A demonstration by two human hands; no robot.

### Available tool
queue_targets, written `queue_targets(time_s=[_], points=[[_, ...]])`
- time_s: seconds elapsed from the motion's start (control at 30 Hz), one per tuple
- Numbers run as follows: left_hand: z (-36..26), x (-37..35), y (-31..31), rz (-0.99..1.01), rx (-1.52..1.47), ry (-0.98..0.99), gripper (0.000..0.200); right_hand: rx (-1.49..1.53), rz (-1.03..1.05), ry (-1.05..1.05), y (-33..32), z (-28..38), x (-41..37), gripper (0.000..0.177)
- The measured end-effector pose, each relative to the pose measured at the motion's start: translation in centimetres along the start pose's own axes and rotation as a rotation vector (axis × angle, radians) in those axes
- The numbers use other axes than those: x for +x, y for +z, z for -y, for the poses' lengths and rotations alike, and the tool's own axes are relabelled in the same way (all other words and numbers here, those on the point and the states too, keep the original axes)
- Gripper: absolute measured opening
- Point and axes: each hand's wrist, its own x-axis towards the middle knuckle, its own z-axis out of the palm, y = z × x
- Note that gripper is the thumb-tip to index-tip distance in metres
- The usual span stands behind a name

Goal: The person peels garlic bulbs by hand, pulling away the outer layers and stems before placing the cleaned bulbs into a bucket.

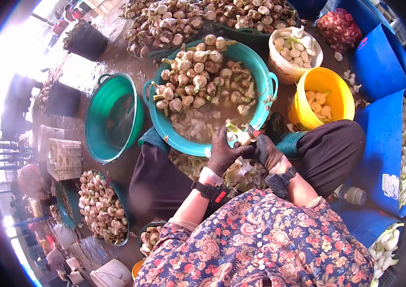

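Observation:
My left hand (224, 154), in a dark glove, is closed around a garlic bulb (241, 137) with pale, partly peeled skin. Close beside it, my right hand (268, 152), also gloved, is closed on a small knife (254, 131) whose red and dark end shows at the bulb; its blade is mostly hidden. Both hands are over the near rim of a turquoise tub (164, 135). In that tub, unpeeled garlic bulbs (198, 71) are heaped above murky water. Peelings (246, 174) lie beneath my hands, between my knees.
To the right stand a yellow bucket (303, 103) and a white bucket (282, 65), both holding peeled bulbs. Blue barrels (380, 124) line the right side. A green tub (93, 124) stands left, above another tub of garlic (102, 205). A red mesh sack (339, 29) sits behind.

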Motion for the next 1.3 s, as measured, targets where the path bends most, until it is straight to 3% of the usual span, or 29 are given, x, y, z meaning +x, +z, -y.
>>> queue_targets(time_s=[0.03,0.07,0.1,0.2,0.23,0.37,0.47,0.57,0.6,0.63,0.73,0.77,0.87,0.9,0.93,0.97,1.0,1.03,1.1,1.13,1.17,1.2,1.27,1.3], points=[[0.0,0.1,-0.1,-0.120,0.177,0.086,0.082,-0.152,-0.075,-0.019,-0.9,-0.2,0.6,0.056],[0.1,0.1,-0.3,-0.237,0.355,0.171,0.087,-0.249,-0.022,-0.069,-2.8,-1.0,2.3,0.056],[0.5,0.3,-0.6,-0.180,0.342,0.197,0.073,-0.348,0.033,-0.118,-2.5,-0.7,2.6,0.055],[2.2,0.3,-1.2,0.153,0.502,0.419,0.048,-0.448,-0.109,0.106,-2.2,-0.4,1.3,0.053],[2.3,0.0,-0.9,0.107,0.505,0.450,0.028,-0.439,-0.096,0.116,-2.0,-0.1,1.2,0.052],[2.9,-0.5,-0.2,0.047,0.448,0.478,0.026,-0.359,0.018,0.048,-4.1,-1.8,3.7,0.045],[2.9,-1.0,0.0,0.132,0.178,0.132,0.019,-0.469,0.099,-0.019,-3.4,-0.8,3.3,0.036],[3.5,-0.4,-0.3,0.157,-0.595,-0.435,0.014,-0.548,0.236,-0.184,-1.3,1.1,0.8,0.032],[2.6,-0.5,-1.3,0.173,-0.851,-0.561,0.021,-0.551,0.289,-0.258,-0.8,1.4,0.1,0.034],[1.7,-0.7,-2.2,0.184,-0.967,-0.583,0.021,-0.477,0.379,-0.327,-0.5,1.6,-0.6,0.045],[2.2,-1.5,-1.9,0.136,-1.143,-0.605,0.026,-0.409,0.411,-0.403,0.7,1.8,-2.0,0.046],[3.0,-1.9,-1.5,0.102,-1.176,-0.605,0.027,-0.283,0.355,-0.282,0.7,1.5,-1.7,0.042],[5.3,-2.8,-1.8,0.055,0.039,0.142,0.030,-1.427,0.031,-1.166,0.1,0.0,-0.1,0.043],[5.1,-2.7,-2.0,0.072,0.113,0.154,0.031,-1.495,0.001,-1.267,0.9,0.0,-0.6,0.037],[4.9,-2.5,-2.2,0.089,0.187,0.165,0.031,-1.484,-0.035,-1.215,1.0,-0.3,-0.6,0.034],[4.7,-2.5,-2.3,0.108,0.262,0.176,0.031,-1.472,-0.070,-1.162,1.0,-0.7,-0.4,0.031],[4.9,-2.5,-2.3,0.088,-0.037,0.010,0.030,-1.459,-0.104,-1.112,0.9,-1.1,0.0,0.028],[5.1,-2.4,-2.3,0.067,-0.336,-0.154,0.028,-1.231,-0.189,-1.228,0.7,-1.8,1.2,0.015],[5.1,-2.7,-2.1,0.086,-0.656,-0.269,0.025,-0.419,-0.191,-0.622,-0.7,-2.1,2.8,0.012],[4.0,-3.0,-2.4,0.123,-0.677,-0.214,0.022,-0.022,-0.179,-0.310,-1.5,-2.0,3.2,0.013],[2.9,-3.3,-2.7,0.160,-0.696,-0.158,0.020,0.025,-0.191,-0.219,-2.3,-1.8,3.6,0.024],[2.4,-3.5,-2.9,0.198,-0.714,-0.101,0.018,0.237,-0.089,-0.180,-2.7,-1.5,3.8,0.029],[2.6,-4.5,-4.0,0.448,-0.300,0.026,0.015,0.319,-0.234,-0.180,-3.7,-0.9,3.9,0.029],[2.6,-4.7,-4.4,0.539,-0.127,0.012,0.021,0.483,-0.108,-0.112,-3.8,-0.9,4.2,0.027]])
